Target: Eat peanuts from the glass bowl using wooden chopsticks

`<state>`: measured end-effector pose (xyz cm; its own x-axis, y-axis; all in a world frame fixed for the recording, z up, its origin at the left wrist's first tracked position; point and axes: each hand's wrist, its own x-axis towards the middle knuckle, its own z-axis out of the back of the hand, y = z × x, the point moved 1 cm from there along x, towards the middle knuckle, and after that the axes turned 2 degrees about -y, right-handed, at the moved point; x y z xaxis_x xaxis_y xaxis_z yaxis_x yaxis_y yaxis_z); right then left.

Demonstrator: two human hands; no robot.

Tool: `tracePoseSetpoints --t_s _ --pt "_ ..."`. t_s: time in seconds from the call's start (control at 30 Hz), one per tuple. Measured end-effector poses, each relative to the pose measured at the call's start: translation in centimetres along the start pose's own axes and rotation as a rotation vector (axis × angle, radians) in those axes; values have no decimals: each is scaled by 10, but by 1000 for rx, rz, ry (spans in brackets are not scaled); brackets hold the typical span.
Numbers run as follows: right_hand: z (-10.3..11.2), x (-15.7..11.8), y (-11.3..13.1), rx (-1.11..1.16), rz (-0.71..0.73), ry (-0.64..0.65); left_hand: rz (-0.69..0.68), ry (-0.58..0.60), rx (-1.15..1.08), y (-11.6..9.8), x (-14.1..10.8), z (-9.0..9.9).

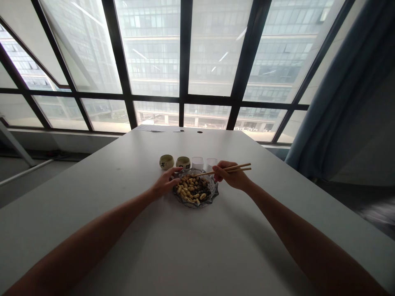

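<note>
A scalloped clear glass bowl (pixel 212 198) stands on the white table, holding peanuts in their shells (pixel 184 192) and small dark seeds (pixel 202 190). My left hand (pixel 165 181) grips the bowl's left rim, thumb toward the inside and fingers along the back edge. Wooden chopsticks (pixel 236 168) are held in my right hand (pixel 230 175) over the bowl's right side. Their tips reach down to the contents near the back of the bowl; whether anything is pinched between them is too small to tell.
Behind the bowl stand two cream cups with dark characters, a left cup (pixel 166 163) and a right cup (pixel 183 162), then two translucent plastic cups (pixel 197 163). Papers (pixel 149 128) lie at the far edge of the white table (pixel 185 246). A blue curtain (pixel 333 90) hangs right.
</note>
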<state>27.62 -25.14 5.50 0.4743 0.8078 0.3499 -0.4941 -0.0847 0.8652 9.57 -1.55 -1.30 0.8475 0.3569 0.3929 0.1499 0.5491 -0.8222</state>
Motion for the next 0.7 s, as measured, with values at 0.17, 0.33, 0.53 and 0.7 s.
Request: tracePoseSetpoints --t_s 0.17,0.33,0.53,0.7 --pt "5 2 -3 22 -27 -16 -157 -20 42 -13 -4 -5" --pt "8 1 0 7 -18 -38 -84 32 160 -16 1 -6" --pt "6 0 1 -7 -9 -10 -3 -36 364 -18 12 -4" --pt "6 1 2 -21 -1 10 61 -31 330 -18 20 -5"
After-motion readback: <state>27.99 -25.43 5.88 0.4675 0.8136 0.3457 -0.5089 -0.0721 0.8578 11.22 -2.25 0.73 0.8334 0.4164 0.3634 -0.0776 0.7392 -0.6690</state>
